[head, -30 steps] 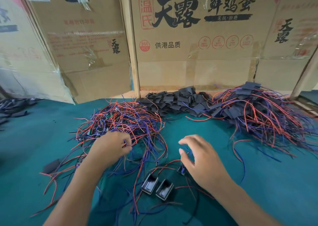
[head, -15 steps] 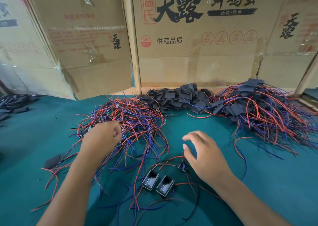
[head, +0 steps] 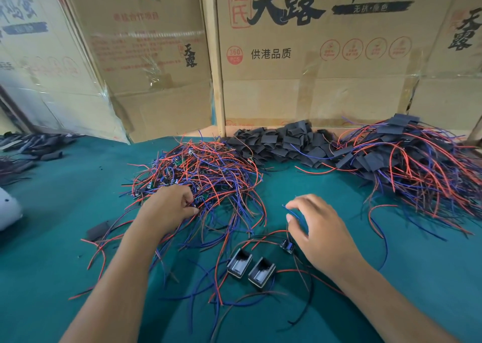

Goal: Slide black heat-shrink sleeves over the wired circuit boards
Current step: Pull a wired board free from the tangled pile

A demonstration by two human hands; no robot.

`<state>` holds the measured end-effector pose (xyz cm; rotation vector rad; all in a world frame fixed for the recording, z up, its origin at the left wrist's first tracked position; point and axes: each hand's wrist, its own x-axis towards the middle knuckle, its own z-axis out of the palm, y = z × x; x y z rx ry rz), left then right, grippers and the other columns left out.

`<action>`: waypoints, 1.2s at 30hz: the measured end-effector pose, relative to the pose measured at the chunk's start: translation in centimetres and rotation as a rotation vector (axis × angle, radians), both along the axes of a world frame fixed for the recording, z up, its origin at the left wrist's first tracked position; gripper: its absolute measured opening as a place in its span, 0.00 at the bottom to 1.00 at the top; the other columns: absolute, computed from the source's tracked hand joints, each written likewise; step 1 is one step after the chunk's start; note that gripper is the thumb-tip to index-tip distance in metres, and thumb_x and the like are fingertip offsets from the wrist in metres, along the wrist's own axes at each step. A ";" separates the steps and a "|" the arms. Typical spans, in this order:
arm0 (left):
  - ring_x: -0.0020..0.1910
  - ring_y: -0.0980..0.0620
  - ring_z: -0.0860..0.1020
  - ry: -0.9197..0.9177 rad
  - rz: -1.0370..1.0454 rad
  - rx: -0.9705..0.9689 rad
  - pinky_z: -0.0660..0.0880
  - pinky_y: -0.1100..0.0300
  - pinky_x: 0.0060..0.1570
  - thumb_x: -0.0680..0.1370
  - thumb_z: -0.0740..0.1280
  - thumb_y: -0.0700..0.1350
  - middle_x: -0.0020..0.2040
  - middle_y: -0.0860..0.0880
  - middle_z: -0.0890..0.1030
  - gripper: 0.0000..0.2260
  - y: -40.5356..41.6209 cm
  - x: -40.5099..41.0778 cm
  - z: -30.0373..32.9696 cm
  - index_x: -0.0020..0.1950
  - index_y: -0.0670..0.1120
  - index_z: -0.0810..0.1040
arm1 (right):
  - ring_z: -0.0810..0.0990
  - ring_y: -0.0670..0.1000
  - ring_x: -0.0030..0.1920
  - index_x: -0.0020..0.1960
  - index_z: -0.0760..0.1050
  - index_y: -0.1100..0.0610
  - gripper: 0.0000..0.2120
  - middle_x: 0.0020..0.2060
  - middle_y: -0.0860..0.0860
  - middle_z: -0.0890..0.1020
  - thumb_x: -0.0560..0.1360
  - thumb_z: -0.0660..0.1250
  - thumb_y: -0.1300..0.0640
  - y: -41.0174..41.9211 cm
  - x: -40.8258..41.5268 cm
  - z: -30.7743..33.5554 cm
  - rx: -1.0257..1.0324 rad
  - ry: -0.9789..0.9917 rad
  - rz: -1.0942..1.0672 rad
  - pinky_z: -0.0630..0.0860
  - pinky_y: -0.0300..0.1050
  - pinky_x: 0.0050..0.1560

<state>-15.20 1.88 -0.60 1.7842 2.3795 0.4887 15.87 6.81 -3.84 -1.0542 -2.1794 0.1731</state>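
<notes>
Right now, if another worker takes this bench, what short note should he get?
Left hand pinches a bare board in the unsleeved wire pile. Right hand holds a blue wire near two black housings.
Empty sleeves lie heaped at the back centre.
Done: sleeved boards piled at the right.
Left: sleeve the whole left pile.

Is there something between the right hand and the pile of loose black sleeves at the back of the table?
Nothing solid that I can see. From the right hand to the heap of flat black heat-shrink sleeves lies bare green table cloth, crossed only by a few stray red and blue wire ends near the heap.
</notes>
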 end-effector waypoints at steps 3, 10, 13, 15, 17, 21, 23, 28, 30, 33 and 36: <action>0.46 0.48 0.78 0.042 0.034 0.004 0.77 0.52 0.49 0.76 0.73 0.52 0.44 0.52 0.82 0.09 0.0 0.2 0.0 0.49 0.48 0.79 | 0.77 0.51 0.48 0.51 0.77 0.54 0.06 0.48 0.46 0.78 0.75 0.69 0.59 -0.1 0.1 0.0 -0.001 -0.003 0.003 0.73 0.46 0.49; 0.39 0.44 0.77 0.165 0.046 0.150 0.75 0.54 0.39 0.81 0.64 0.53 0.35 0.50 0.79 0.13 -0.5 0.8 1.7 0.41 0.48 0.79 | 0.77 0.53 0.50 0.50 0.78 0.56 0.05 0.47 0.48 0.79 0.75 0.69 0.60 -0.1 0.1 0.3 -0.006 -0.003 0.001 0.74 0.49 0.51; 0.39 0.47 0.77 0.074 0.072 0.415 0.75 0.54 0.40 0.79 0.67 0.51 0.36 0.53 0.80 0.08 -0.8 1.7 2.5 0.43 0.51 0.80 | 0.77 0.52 0.50 0.51 0.77 0.56 0.05 0.48 0.48 0.78 0.75 0.68 0.59 0.0 0.1 0.3 -0.021 -0.006 0.003 0.73 0.49 0.52; 0.38 0.55 0.78 -0.092 0.063 0.603 0.75 0.57 0.41 0.77 0.71 0.48 0.36 0.55 0.80 0.03 -0.9 2.4 3.2 0.44 0.51 0.80 | 0.77 0.52 0.50 0.52 0.77 0.55 0.05 0.49 0.47 0.78 0.76 0.68 0.58 0.1 0.1 0.2 -0.031 -0.007 0.006 0.73 0.49 0.52; 0.38 0.60 0.78 -0.288 0.025 0.730 0.75 0.64 0.40 0.76 0.73 0.46 0.38 0.57 0.82 0.03 -1.0 2.9 3.7 0.45 0.52 0.80 | 0.76 0.51 0.50 0.52 0.77 0.55 0.05 0.49 0.47 0.78 0.76 0.67 0.58 0.1 0.1 0.2 -0.034 -0.006 0.009 0.73 0.48 0.53; 0.40 0.59 0.79 -0.679 -0.124 0.964 0.75 0.69 0.44 0.76 0.73 0.44 0.41 0.58 0.83 0.06 -1.5 3.5 4.4 0.48 0.55 0.81 | 0.76 0.50 0.50 0.52 0.76 0.54 0.05 0.49 0.46 0.78 0.76 0.67 0.57 0.0 0.1 0.3 -0.025 -0.002 0.020 0.73 0.48 0.52; 0.40 0.55 0.79 -0.832 -0.186 1.068 0.75 0.64 0.46 0.76 0.72 0.46 0.41 0.57 0.82 0.05 -1.6 3.8 4.7 0.50 0.53 0.81 | 0.75 0.50 0.50 0.53 0.76 0.53 0.06 0.49 0.46 0.77 0.77 0.66 0.56 -0.1 0.1 0.4 -0.029 0.003 0.030 0.72 0.47 0.53; 0.40 0.53 0.75 -1.207 -0.384 1.116 0.71 0.63 0.48 0.79 0.66 0.39 0.43 0.53 0.80 0.08 -1.7 4.7 5.2 0.57 0.45 0.79 | 0.74 0.47 0.52 0.55 0.76 0.52 0.07 0.50 0.44 0.78 0.78 0.64 0.53 -0.6 0.0 0.5 -0.012 0.067 0.065 0.71 0.43 0.54; 0.43 0.55 0.77 -1.238 -0.376 1.056 0.73 0.64 0.51 0.79 0.66 0.37 0.44 0.52 0.82 0.09 -1.6 6.0 4.9 0.59 0.44 0.79 | 0.75 0.46 0.50 0.55 0.77 0.53 0.09 0.48 0.43 0.78 0.78 0.62 0.51 -1.1 -0.3 0.7 0.047 0.096 0.104 0.71 0.41 0.53; 0.47 0.56 0.79 -1.021 -0.397 0.935 0.74 0.66 0.54 0.75 0.71 0.37 0.47 0.55 0.83 0.13 -1.6 8.7 4.2 0.58 0.47 0.80 | 0.77 0.43 0.50 0.55 0.77 0.52 0.12 0.46 0.41 0.79 0.79 0.60 0.48 -1.8 -0.6 0.7 0.021 0.195 0.205 0.71 0.38 0.53; 0.48 0.54 0.79 -0.827 -0.510 0.789 0.75 0.64 0.53 0.74 0.74 0.39 0.49 0.53 0.82 0.17 -1.7 10.8 3.0 0.61 0.51 0.79 | 0.80 0.43 0.50 0.54 0.79 0.48 0.12 0.46 0.42 0.82 0.77 0.61 0.45 -2.4 -1.2 1.0 -0.358 0.517 0.301 0.73 0.35 0.52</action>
